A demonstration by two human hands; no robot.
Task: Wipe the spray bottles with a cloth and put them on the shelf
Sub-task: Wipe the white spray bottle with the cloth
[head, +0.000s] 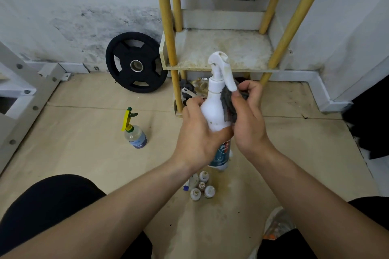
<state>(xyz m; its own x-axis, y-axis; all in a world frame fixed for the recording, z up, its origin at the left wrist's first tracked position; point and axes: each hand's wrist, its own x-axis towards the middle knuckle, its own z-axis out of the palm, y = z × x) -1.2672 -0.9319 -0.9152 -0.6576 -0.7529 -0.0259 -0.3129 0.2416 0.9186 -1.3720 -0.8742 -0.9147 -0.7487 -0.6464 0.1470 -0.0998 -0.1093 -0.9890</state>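
Observation:
A white spray bottle (214,107) with a white trigger head and a blue label is held upright in front of me. My left hand (196,132) grips its body from the left. My right hand (249,120) holds a grey cloth (228,105) against the bottle's right side, just below the trigger. A second spray bottle (134,132), clear with a yellow and green trigger, stands on the floor to the left. The shelf (221,52), a stained white board between yellow posts, stands right behind the held bottle.
Several small bottles (202,187) stand on the floor under my hands. A black weight plate (135,62) leans on the wall left of the shelf. Clutter lies on the shelf's lowest level (193,88). A white metal frame (25,90) is at far left.

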